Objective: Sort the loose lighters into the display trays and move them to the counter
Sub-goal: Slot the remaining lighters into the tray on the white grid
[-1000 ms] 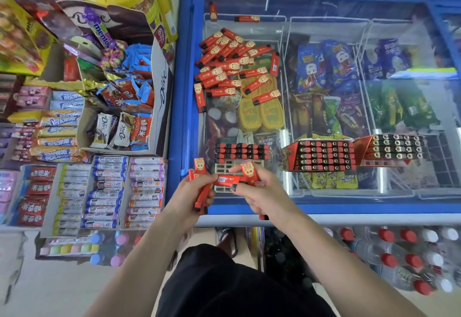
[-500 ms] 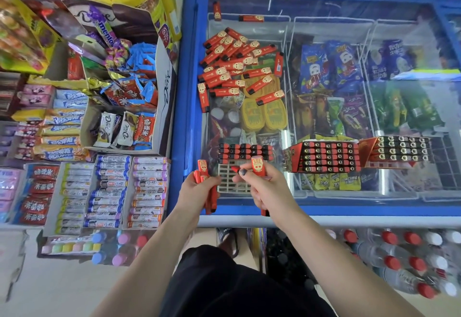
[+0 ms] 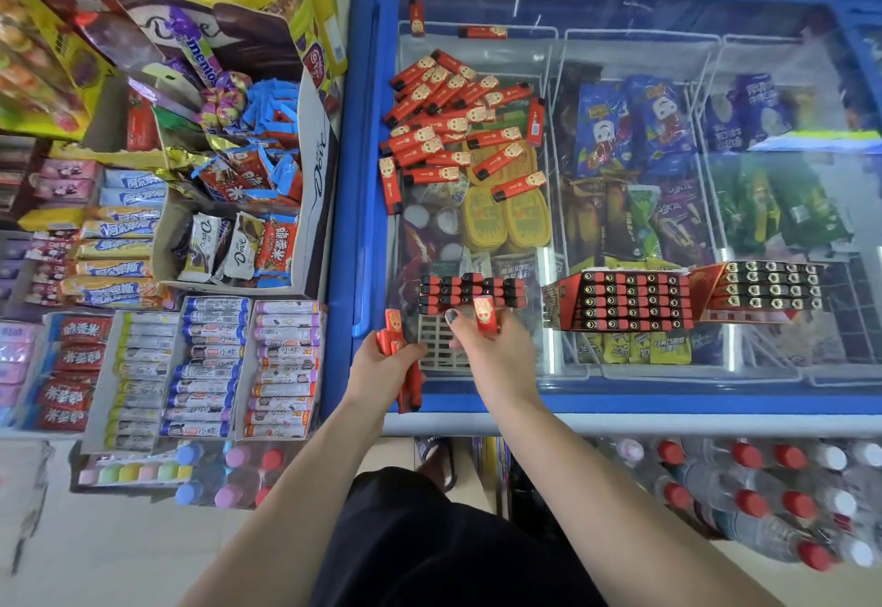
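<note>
The right hand point(image 3: 487, 353) pinches a single red lighter point(image 3: 486, 315) between curled fingers, its long axis nearly upright and its printed end pointing away from the person, just above the near rows of a pale gridded tray point(image 3: 436, 344). The left hand point(image 3: 382, 367) grips a bundle of lighters point(image 3: 403, 367); these slim, glossy red plastic sticks lie lengthwise through the fist, poking out beyond the fingers at the far end and below the palm at the near end. Both hands hover over the near left corner of the freezer lid point(image 3: 620, 19), a clear glass top in a blue frame. The gridded tray sits on the glass between the two hands, and its far rows already carry lighters standing with dark caps up. To the right, two filled red display trays point(image 3: 630, 301) rest side by side on the glass. Farther back, the loose lighters point(image 3: 458, 124) lie scattered flat in a heap, pointing every which way. Wrapped ice creams show beneath the glass.
</note>
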